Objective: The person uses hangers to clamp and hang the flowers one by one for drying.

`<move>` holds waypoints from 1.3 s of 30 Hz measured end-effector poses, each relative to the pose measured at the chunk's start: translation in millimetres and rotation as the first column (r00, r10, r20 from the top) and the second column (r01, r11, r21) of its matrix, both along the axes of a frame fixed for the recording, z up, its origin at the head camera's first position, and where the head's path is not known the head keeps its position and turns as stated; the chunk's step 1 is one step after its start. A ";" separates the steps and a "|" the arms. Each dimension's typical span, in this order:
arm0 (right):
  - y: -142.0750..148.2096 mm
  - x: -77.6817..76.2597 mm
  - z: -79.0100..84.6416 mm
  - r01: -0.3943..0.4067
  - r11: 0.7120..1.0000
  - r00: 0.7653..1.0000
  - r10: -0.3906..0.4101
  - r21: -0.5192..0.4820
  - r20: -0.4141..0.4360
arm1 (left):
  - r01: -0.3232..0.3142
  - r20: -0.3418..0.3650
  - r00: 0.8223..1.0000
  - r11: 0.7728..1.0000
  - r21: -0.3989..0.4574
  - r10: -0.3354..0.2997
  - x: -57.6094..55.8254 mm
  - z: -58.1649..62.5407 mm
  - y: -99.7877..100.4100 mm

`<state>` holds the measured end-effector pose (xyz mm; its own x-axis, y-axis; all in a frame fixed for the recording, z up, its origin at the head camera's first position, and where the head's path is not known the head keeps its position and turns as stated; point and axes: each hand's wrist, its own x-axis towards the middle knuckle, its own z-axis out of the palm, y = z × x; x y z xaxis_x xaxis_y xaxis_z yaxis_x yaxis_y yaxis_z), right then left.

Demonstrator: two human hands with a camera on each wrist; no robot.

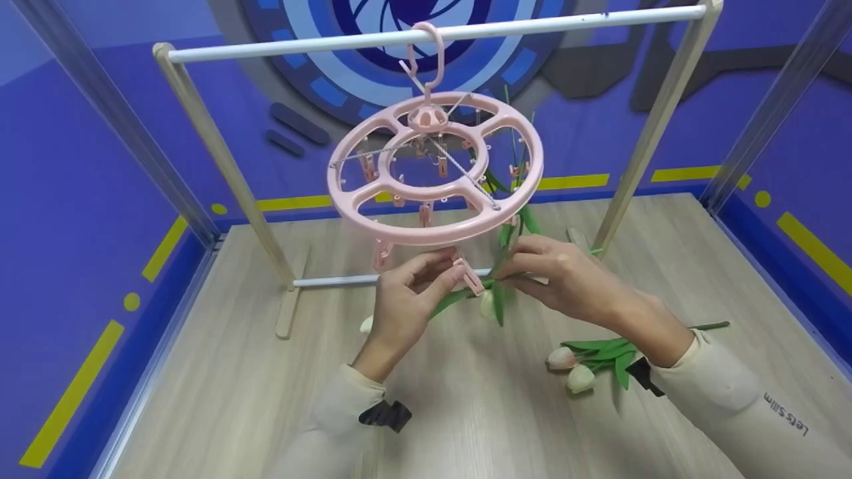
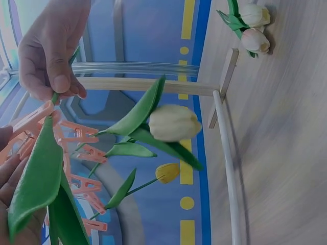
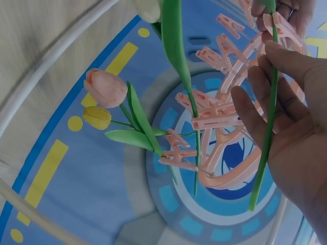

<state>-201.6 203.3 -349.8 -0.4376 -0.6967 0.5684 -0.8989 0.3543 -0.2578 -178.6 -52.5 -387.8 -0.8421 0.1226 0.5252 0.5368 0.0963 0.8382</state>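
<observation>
My left hand [image 1: 403,293] pinches a pink clothespin [image 1: 470,276] hanging from the rim of a round pink clip hanger [image 1: 436,234]. Thumb and fingers of my right hand [image 1: 566,276] hold the green stem [image 3: 268,132] of an artificial tulip. That stem passes through the clothespin's jaws, and its broad leaves [image 2: 36,176] spread beside my left hand. A white bloom [image 1: 366,324] peeks out left of the left wrist in the head view. Close by, another white tulip [image 2: 173,123] hangs head down from the hanger.
The hanger hooks onto the white top bar [image 1: 566,24] of a wooden-legged rack [image 1: 649,143]. A yellow tulip [image 3: 97,118] and a pink tulip [image 3: 106,88] hang at the back. Loose tulips [image 1: 581,378] lie on the table by the right forearm. Printed panels surround the table.
</observation>
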 end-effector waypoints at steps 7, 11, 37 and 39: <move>-0.9 -0.7 0.7 -0.007 1.000 1.000 0.007 -0.008 0.015 | -0.056 -0.048 0.997 0.998 -0.041 0.054 0.2 7.9 -7.4; -0.7 -1.5 1.1 -0.006 1.000 1.000 0.006 -0.014 0.025 | -0.141 -0.119 0.984 0.988 -0.057 0.134 0.4 12.7 -17.7; 22.2 -5.7 -4.3 0.082 0.996 0.997 -0.082 -0.038 -0.008 | -0.353 0.029 0.936 0.934 0.064 0.351 -12.6 -4.2 -52.7; 23.2 -5.9 -4.7 0.073 0.996 0.997 -0.073 -0.048 -0.005 | -0.337 0.056 0.941 0.941 0.036 0.335 -12.9 -5.6 -51.9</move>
<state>-207.5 226.5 -354.6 -0.4821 -0.6351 0.6035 -0.8730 0.4062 -0.2699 -191.4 -104.4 -393.3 -0.8550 -0.1944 0.4808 0.4379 0.2263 0.8701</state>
